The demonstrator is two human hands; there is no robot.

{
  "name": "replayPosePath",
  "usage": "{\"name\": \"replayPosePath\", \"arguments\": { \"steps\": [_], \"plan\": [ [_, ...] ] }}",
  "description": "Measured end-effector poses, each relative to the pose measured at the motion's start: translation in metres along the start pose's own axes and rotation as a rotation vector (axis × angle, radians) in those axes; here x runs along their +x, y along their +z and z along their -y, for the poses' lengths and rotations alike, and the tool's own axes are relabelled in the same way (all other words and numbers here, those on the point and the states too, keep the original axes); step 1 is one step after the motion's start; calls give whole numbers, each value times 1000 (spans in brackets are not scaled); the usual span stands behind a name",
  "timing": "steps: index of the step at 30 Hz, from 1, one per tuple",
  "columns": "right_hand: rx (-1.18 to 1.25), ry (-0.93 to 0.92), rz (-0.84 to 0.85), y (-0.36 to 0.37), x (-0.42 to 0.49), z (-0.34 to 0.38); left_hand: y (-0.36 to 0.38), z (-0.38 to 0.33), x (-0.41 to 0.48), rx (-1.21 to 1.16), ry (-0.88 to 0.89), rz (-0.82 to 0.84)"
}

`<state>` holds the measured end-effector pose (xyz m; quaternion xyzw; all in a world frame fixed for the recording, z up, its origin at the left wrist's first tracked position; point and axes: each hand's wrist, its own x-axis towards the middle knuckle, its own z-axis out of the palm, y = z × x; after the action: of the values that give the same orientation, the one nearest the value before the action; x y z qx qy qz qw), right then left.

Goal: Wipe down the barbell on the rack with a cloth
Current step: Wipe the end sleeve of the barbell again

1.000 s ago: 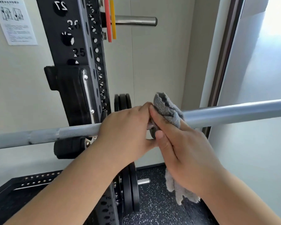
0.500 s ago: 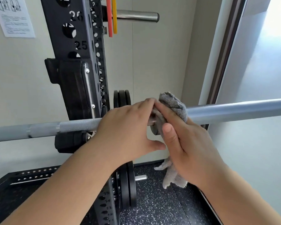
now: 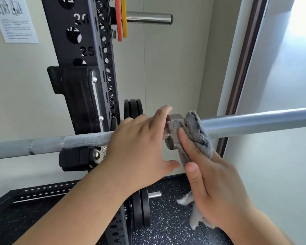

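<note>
A right hand (image 3: 215, 188) grips a fuzzy grey cloth (image 3: 194, 131) against the round metal collar (image 3: 170, 145) of the barbell (image 3: 254, 122) on the black perforated rack (image 3: 83, 96), the left hand (image 3: 140, 147) resting loose-fingered on its knurled shaft, the smooth sleeve unobstructed rightward.

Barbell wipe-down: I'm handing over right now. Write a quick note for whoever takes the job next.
Left hand rests over the barbell beside the collar, thumb and index spread.
Right hand holds the cloth, fingers pressing it on the collar.
The barbell sits on the rack hook.
Done: wiping at the collar is underway.
Left: likely the bar's length on either side.
</note>
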<state>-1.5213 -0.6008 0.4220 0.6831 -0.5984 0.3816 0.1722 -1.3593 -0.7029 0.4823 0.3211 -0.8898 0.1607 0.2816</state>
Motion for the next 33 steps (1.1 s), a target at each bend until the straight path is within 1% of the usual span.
{"name": "replayPosePath", "arguments": {
  "steps": [3,6,11,14,17,20,23,28,33],
  "plan": [
    [30,8,-7,-1,21,1,-2,4,-3,-32,54,3],
    [53,21,-27,-2,34,2,-7,6,-2,-23,39,11],
    [-59,18,-23,3,-3,10,-4,1,8,9,8,10],
    [-81,19,-68,4,21,11,-1,0,6,5,1,12],
    [-35,38,-45,0,42,9,-5,4,1,-56,32,16],
    [-56,37,-9,-1,18,12,-8,6,1,-84,74,-1],
    [-66,44,-32,1,0,15,-9,5,5,-106,77,-1],
    [-44,54,-83,3,28,11,-4,3,9,-33,16,7],
    [-128,47,-76,5,-13,18,-5,3,8,-54,6,40]
  ]
}}
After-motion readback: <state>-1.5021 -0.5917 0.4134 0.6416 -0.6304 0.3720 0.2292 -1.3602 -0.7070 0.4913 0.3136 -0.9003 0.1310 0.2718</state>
